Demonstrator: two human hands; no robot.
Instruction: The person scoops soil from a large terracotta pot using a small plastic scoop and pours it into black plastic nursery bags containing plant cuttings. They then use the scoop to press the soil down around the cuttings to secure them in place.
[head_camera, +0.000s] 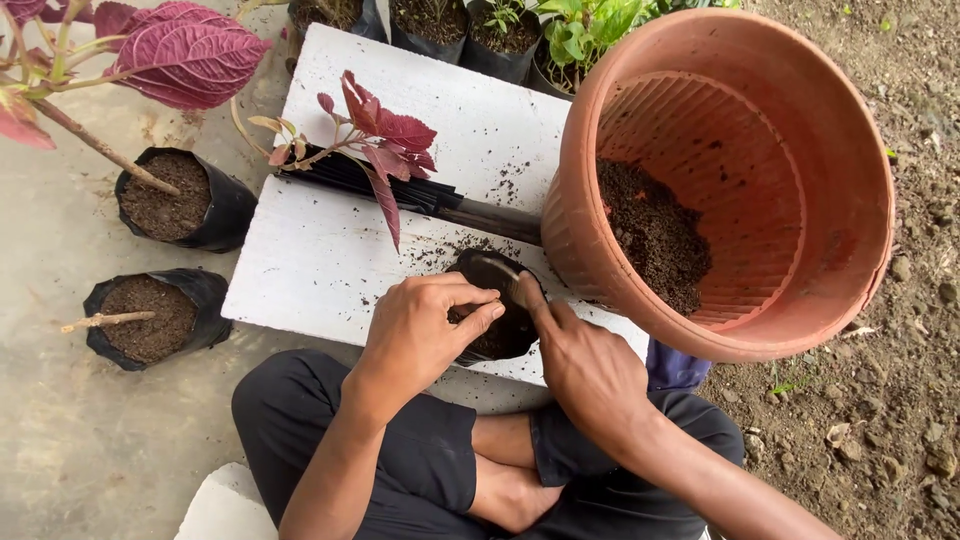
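Both hands clamped on small black grow bag (497, 318) on white board (320, 270): left hand (420, 335) pinches rim, right hand (585, 365) grips side. Terracotta pot (720, 180), tilted, holds only little soil; red-leaved seedling (385, 140) lies unpotted beside it.

Small black nursery bag (497, 322), soil-filled, opened, lying on white board.
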